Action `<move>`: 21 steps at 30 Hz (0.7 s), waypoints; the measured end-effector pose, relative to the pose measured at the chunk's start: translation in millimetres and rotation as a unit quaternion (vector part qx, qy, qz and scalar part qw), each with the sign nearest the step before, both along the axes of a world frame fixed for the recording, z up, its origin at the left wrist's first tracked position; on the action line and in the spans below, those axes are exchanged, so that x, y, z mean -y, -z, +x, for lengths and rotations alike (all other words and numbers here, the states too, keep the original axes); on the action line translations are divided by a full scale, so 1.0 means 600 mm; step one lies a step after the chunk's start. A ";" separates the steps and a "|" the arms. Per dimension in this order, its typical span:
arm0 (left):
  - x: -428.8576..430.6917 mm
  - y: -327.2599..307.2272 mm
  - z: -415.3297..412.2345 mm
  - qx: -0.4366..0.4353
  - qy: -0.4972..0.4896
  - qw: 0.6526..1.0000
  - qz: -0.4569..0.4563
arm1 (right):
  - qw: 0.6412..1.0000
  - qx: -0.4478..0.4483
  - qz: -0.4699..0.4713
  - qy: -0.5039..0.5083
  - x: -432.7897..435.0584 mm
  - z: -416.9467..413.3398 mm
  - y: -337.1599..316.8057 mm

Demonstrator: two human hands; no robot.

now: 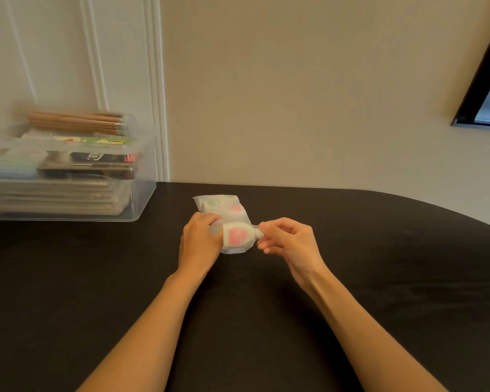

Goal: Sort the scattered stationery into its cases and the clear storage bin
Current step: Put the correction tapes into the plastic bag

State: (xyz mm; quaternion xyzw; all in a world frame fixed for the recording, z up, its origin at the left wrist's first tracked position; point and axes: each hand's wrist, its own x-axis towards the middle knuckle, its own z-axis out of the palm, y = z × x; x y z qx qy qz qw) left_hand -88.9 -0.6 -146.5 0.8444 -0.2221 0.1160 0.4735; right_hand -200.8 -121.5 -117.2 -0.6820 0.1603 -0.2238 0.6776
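Fingers of the right hand (287,244) pinch the narrow end of a small white bottle-shaped item (237,235) (pink print), its long axis running sideways toward the left hand (200,239), which grips the frosted pouch (221,206) around its other end.

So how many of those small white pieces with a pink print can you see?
2. One small white piece with a pink print is held between both hands; another sits inside the translucent white pouch behind it. More may be hidden inside.

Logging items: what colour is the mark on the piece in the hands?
Pink on white piece, head view.
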 end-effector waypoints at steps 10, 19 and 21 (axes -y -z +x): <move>0.007 -0.004 -0.010 0.052 0.054 0.996 -0.054 | 0.985 -0.068 0.000 0.159 -0.034 0.044 0.009; 0.001 0.008 0.009 0.080 0.065 0.995 0.016 | 0.983 -0.126 0.083 0.105 -0.028 0.076 0.014; 0.001 0.007 0.014 0.064 0.061 0.996 0.031 | 0.981 -0.131 0.045 0.135 -0.008 0.072 0.019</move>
